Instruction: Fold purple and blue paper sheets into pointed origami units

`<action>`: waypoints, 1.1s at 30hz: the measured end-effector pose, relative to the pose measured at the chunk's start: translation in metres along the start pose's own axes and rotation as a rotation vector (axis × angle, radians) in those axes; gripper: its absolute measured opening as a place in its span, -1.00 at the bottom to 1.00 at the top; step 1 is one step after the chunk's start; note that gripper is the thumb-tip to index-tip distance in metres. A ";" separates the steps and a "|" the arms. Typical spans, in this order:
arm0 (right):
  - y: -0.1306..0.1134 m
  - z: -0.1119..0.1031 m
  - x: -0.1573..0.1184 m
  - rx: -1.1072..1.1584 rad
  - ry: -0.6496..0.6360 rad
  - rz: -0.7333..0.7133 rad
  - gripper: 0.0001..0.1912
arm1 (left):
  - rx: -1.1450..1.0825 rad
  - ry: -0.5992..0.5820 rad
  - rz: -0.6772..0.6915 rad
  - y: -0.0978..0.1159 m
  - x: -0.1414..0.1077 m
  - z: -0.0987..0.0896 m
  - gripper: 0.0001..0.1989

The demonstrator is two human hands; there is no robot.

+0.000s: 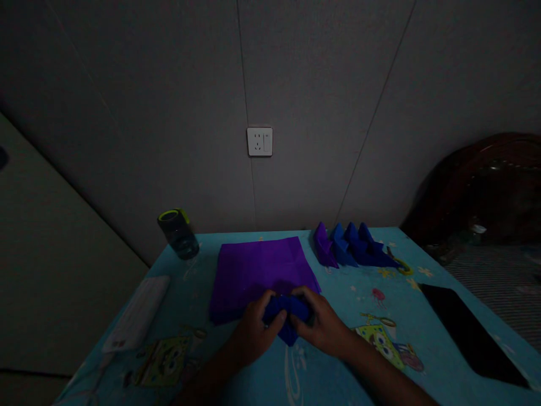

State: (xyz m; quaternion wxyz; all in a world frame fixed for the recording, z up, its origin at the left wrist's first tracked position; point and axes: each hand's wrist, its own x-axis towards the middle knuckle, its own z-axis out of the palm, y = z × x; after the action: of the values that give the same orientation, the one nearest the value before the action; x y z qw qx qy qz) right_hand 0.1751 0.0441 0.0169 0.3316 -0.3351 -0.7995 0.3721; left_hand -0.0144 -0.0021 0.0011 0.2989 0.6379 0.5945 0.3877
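Observation:
Between my two hands is a piece of folded dark blue paper [289, 334], its pointed end toward me. My left hand [258, 327] grips its left side, thumb on top and fingers behind. On the right side, my right hand [322, 322] pinches it the same way. Just beyond my hands lies a stack of purple paper sheets [262, 265]. Back right on the table stand several folded paper boats, with a purple boat [323, 246] at the left and blue boats [359, 246] beside it.
A dark water bottle [180, 235] with a yellow-green rim stands back left. A white power strip [136, 313] lies at the left edge. Yellow-handled scissors [404, 267] rest by the boats, partly hidden. A flat black object [471, 332] lies right. The wall has a socket [260, 141].

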 end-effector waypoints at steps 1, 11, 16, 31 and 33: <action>0.000 0.000 0.000 0.029 0.024 0.007 -0.71 | -0.039 -0.005 -0.013 0.003 0.001 -0.002 -0.70; -0.001 -0.013 0.010 0.385 0.313 0.072 -0.75 | -0.798 0.141 -0.145 0.004 0.016 -0.008 -0.66; 0.002 -0.012 0.010 0.494 0.365 0.096 -0.72 | -1.042 0.189 -0.177 0.010 0.015 -0.006 -0.63; 0.007 -0.011 0.012 0.619 0.543 0.134 -0.66 | -0.533 -0.141 -0.018 0.011 0.003 -0.024 -0.63; 0.006 -0.013 0.011 0.577 0.556 0.117 -0.63 | -0.383 -0.238 0.070 0.011 0.001 -0.030 -0.63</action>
State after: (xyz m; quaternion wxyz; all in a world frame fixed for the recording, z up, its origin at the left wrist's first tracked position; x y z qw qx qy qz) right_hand 0.1806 0.0607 0.0215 0.5941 -0.3610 -0.5216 0.4947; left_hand -0.0345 -0.0051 0.0264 0.4689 0.6309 0.4483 0.4255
